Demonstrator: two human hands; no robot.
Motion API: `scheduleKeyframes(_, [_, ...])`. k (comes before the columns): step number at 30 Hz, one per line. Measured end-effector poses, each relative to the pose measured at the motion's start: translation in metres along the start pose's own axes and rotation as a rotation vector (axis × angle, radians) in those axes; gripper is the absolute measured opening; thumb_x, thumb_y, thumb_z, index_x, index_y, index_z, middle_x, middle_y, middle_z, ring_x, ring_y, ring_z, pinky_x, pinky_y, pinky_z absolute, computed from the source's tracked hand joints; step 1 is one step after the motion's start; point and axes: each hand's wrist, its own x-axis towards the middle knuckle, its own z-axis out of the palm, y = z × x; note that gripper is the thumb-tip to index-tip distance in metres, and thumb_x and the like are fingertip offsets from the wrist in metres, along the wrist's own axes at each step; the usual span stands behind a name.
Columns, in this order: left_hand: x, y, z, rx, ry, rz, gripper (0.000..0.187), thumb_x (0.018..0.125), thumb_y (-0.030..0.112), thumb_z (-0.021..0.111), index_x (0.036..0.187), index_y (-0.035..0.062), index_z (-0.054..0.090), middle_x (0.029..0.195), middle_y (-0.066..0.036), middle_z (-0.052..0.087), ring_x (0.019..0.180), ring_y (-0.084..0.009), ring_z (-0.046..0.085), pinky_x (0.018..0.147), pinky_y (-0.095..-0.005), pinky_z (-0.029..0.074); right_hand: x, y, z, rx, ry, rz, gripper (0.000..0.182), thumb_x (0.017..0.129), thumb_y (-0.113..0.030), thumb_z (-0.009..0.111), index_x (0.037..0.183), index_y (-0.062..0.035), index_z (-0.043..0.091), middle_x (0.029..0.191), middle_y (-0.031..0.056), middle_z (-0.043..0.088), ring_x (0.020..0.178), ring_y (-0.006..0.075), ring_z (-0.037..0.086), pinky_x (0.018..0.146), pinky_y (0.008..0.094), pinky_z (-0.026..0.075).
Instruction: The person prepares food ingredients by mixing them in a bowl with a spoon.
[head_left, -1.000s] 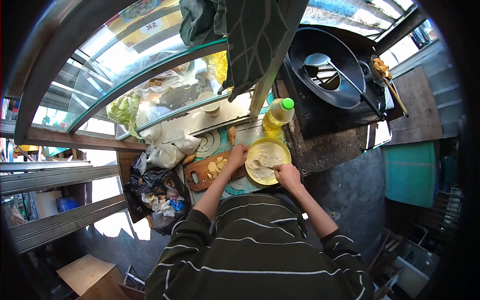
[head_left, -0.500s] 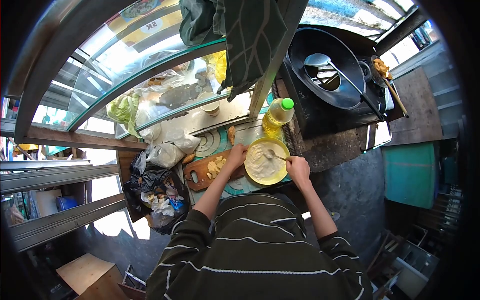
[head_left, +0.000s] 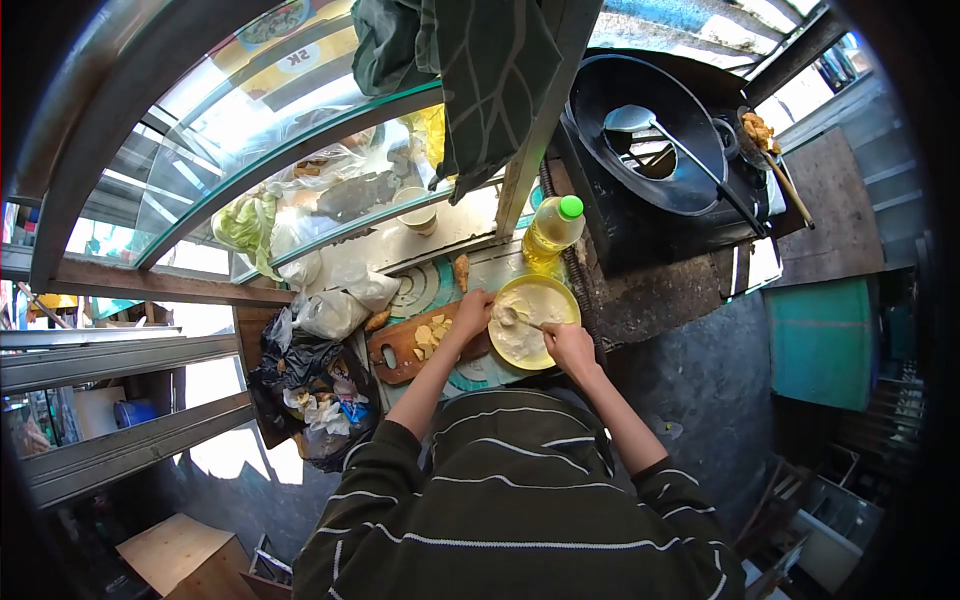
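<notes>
A yellow bowl (head_left: 535, 362) of thick, pale batter (head_left: 530, 345) stands in front of me. My left hand (head_left: 474, 312) grips the bowl's left rim. In my right hand (head_left: 570, 347) is the handle of a spoon (head_left: 512, 317), whose head sits in the batter toward the bowl's left side. Left of the bowl lies a wooden cutting board (head_left: 395, 350) bearing pale yellow cut pieces (head_left: 430, 335), partly behind my left forearm. Just beyond the bowl stands a bottle of yellow oil (head_left: 550, 235) with a green cap.
On the right a black wok (head_left: 590, 100) holding a spatula (head_left: 630, 120) sits on the stove. Beside it, a strainer holds fried food (head_left: 757, 130). A black trash bag (head_left: 290, 360) hangs at left. Glass casing (head_left: 290, 150) and a dark cloth (head_left: 500, 90) stand ahead.
My right hand has moved left over the bowl, carrying the spoon's head from the middle of the batter toward the left side. My left hand stays on the rim.
</notes>
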Motion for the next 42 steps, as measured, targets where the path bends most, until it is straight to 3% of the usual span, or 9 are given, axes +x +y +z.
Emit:
scheduleKeyframes(3, [0.0,0.001,-0.001,0.009,-0.052,-0.051,0.024,0.079,0.012,0.051,0.101,0.0101,0.061,0.078,-0.021,0.053,0.078,-0.0376,0.053,0.069,-0.0409,0.042,-0.011,0.011,-0.025,-0.154,-0.22,0.035,0.019,0.072,-0.02,0.057,0.086,-0.0151,0.07,0.072,0.0163,0.063,0.067,0.0328,0.062,0.063,0.0399,0.051])
scheduleKeyframes(9, [-0.002,0.004,-0.001,-0.017,-0.002,-0.017,0.02,0.077,0.007,0.053,0.094,0.0055,0.061,0.074,-0.022,0.051,0.074,-0.0386,0.052,0.067,-0.0426,0.042,-0.002,0.008,-0.013,-0.09,0.094,0.022,0.016,0.075,-0.018,0.053,0.077,-0.0103,0.068,0.064,0.0192,0.06,0.063,0.0359,0.061,0.059,0.0443,0.05])
scheduleKeyframes(13, [0.0,0.005,-0.002,-0.011,-0.027,-0.036,0.022,0.078,0.01,0.053,0.098,0.0083,0.061,0.077,-0.022,0.052,0.077,-0.0383,0.053,0.068,-0.0421,0.043,-0.018,0.018,-0.01,-0.117,-0.15,-0.11,0.015,0.073,-0.018,0.054,0.075,-0.0111,0.067,0.064,0.0191,0.059,0.061,0.0366,0.06,0.058,0.0463,0.048])
scheduleKeyframes(16, [-0.002,0.001,-0.001,-0.012,-0.02,-0.022,0.021,0.077,0.006,0.052,0.096,0.0059,0.061,0.075,-0.023,0.051,0.075,-0.0394,0.052,0.067,-0.0433,0.042,-0.02,0.035,-0.037,-0.195,-0.108,0.055,0.019,0.072,-0.018,0.056,0.084,-0.0123,0.069,0.067,0.0175,0.061,0.062,0.0325,0.061,0.059,0.0418,0.05])
scheduleKeyframes(20, [0.0,-0.006,0.005,0.029,-0.009,-0.038,0.023,0.079,0.016,0.053,0.099,0.0109,0.062,0.078,-0.021,0.053,0.077,-0.0385,0.053,0.068,-0.0416,0.042,-0.017,0.014,-0.022,-0.148,0.017,0.008,0.018,0.074,-0.016,0.056,0.086,-0.0131,0.069,0.065,0.0189,0.06,0.061,0.0342,0.061,0.058,0.0425,0.05])
scheduleKeyframes(25, [0.0,0.0,0.0,0.025,-0.023,-0.031,0.024,0.078,0.014,0.053,0.101,0.011,0.062,0.076,-0.022,0.053,0.076,-0.0387,0.053,0.067,-0.0418,0.043,-0.033,0.033,-0.032,-0.201,-0.195,0.003,0.021,0.071,-0.02,0.057,0.087,-0.0166,0.07,0.068,0.0153,0.062,0.064,0.032,0.062,0.061,0.0408,0.051])
scheduleKeyframes(29, [0.0,-0.003,0.003,0.02,-0.016,-0.02,0.025,0.078,0.014,0.053,0.102,0.0117,0.061,0.076,-0.022,0.053,0.077,-0.0389,0.053,0.067,-0.0418,0.043,-0.029,0.041,-0.048,-0.154,0.041,0.127,0.02,0.073,-0.02,0.057,0.087,-0.0137,0.069,0.069,0.0157,0.062,0.063,0.0317,0.062,0.061,0.0399,0.051])
scheduleKeyframes(35, [0.0,-0.004,0.002,0.004,-0.037,-0.01,0.025,0.079,0.012,0.052,0.101,0.0126,0.062,0.076,-0.022,0.053,0.076,-0.0389,0.053,0.067,-0.0416,0.043,-0.037,0.051,-0.029,-0.062,-0.14,0.039,0.019,0.074,-0.02,0.055,0.086,-0.0161,0.069,0.07,0.0167,0.062,0.066,0.0337,0.061,0.063,0.0418,0.05])
scheduleKeyframes(42, [-0.001,0.004,-0.002,0.022,-0.029,-0.028,0.027,0.076,0.006,0.052,0.102,0.0062,0.062,0.076,-0.022,0.053,0.075,-0.0377,0.054,0.069,-0.0419,0.043,-0.022,0.04,-0.013,0.093,0.056,0.168,0.022,0.079,-0.02,0.055,0.092,-0.0083,0.067,0.074,0.0202,0.061,0.07,0.0342,0.062,0.065,0.0394,0.05])
